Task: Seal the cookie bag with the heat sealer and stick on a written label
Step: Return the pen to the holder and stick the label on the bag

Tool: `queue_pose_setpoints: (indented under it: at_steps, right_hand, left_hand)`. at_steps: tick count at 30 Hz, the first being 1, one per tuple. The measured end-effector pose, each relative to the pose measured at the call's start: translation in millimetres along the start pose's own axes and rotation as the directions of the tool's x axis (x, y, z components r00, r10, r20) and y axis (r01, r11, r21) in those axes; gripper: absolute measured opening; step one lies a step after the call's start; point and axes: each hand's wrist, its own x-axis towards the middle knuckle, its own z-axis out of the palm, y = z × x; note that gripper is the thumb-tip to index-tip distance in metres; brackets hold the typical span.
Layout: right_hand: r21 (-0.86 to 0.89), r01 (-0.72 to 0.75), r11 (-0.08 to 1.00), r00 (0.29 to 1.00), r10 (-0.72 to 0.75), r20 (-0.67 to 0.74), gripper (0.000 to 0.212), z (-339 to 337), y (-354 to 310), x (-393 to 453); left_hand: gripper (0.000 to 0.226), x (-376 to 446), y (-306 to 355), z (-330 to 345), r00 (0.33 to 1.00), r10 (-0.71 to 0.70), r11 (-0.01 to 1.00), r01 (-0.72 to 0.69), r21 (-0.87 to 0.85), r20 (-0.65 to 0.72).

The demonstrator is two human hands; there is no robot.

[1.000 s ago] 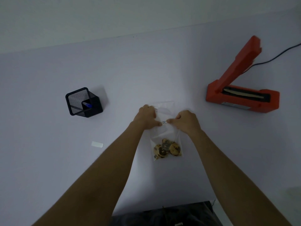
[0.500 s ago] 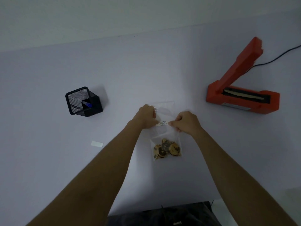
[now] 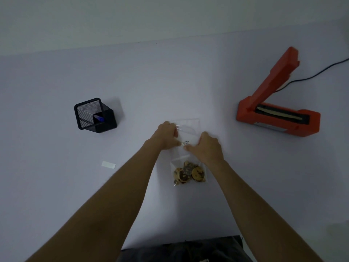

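Observation:
A clear plastic bag (image 3: 188,127) lies flat on the white table, with several chocolate-chip cookies (image 3: 189,173) bunched at its near end. A small written label (image 3: 185,143) sits across the bag's middle. My left hand (image 3: 166,136) holds the bag's left side, with its fingertips at the label's left end. My right hand (image 3: 206,148) lies over the bag's right side, its fingers pressing at the label's right end. The orange heat sealer (image 3: 277,112) stands at the right with its arm raised.
A black mesh pen holder (image 3: 94,115) with a blue pen (image 3: 99,118) stands at the left. A small white paper strip (image 3: 108,164) lies on the table near my left forearm. The sealer's black cable (image 3: 321,72) runs off to the right.
My right hand has slid left and forward over the label's right end. My left hand has stayed in place on the bag.

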Motion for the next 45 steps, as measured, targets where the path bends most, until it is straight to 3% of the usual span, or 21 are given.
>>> queue_pose_setpoints:
  at_steps: [4, 6, 9, 11, 12, 14, 15, 17, 20, 28, 36, 45]
  right_hand:
    - [0.006, 0.015, 1.0, 1.0, -0.015, 0.003, 0.059, 5, 3, -1]
    - [0.033, 0.026, 0.999, 1.0, -0.025, -0.011, 0.052, 5, 5, 1]
    - [0.107, 0.047, 0.993, 0.999, -0.047, -0.009, 0.038, 2, 7, 0]
    - [0.141, 0.132, 0.981, 0.99, -0.124, -0.065, 0.027, 1, 15, -6]
    - [0.096, 0.226, 0.969, 0.967, -0.211, -0.143, 0.02, 1, 22, -10]
    - [-0.164, 0.419, 0.893, 0.85, -0.449, -0.276, 0.02, 7, 39, -15]
    - [-0.302, 0.467, 0.831, 0.792, -0.545, -0.273, 0.03, 11, 47, -17]
    - [-0.449, 0.51, 0.733, 0.75, -0.635, -0.184, 0.05, 17, 58, -17]
    - [-0.506, 0.512, 0.694, 0.777, -0.626, -0.071, 0.056, 21, 63, -18]
    - [-0.5, 0.467, 0.73, 0.827, -0.561, -0.047, 0.059, 18, 54, -20]
    - [-0.423, 0.54, 0.727, 0.795, -0.606, -0.028, 0.072, 20, 77, -42]
    - [-0.482, 0.556, 0.678, 0.781, -0.624, 0.022, 0.069, 38, 111, -58]
  left_hand:
    - [0.029, -8, -2, 4, 0.999, 0.01, 1.0, -0.011, -0.027, -0.039]
    - [0.025, -20, -1, 10, 0.992, 0.039, 0.999, -0.044, -0.033, -0.121]
    - [0.032, -45, -8, 28, 0.932, 0.171, 0.984, -0.143, 0.111, -0.319]
    - [0.044, -61, -17, 45, 0.898, 0.268, 0.949, -0.184, 0.256, -0.348]
    - [0.049, -69, -22, 53, 0.896, 0.301, 0.926, -0.194, 0.324, -0.325]
    - [0.056, -81, -30, 68, 0.906, 0.327, 0.886, -0.196, 0.419, -0.268]
    - [0.058, -85, -33, 73, 0.914, 0.321, 0.879, -0.189, 0.439, -0.248]
    - [0.06, -88, -36, 76, 0.928, 0.299, 0.883, -0.181, 0.433, -0.223]
    - [0.059, -88, -33, 78, 0.943, 0.267, 0.89, -0.163, 0.427, -0.197]
    - [0.06, -91, -27, 78, 0.955, 0.226, 0.902, -0.131, 0.411, -0.192]
    - [0.063, -105, -19, 85, 0.917, 0.22, 0.925, -0.088, 0.37, -0.332]
    - [0.063, -129, -30, 116, 0.954, 0.178, 0.924, -0.078, 0.374, -0.242]
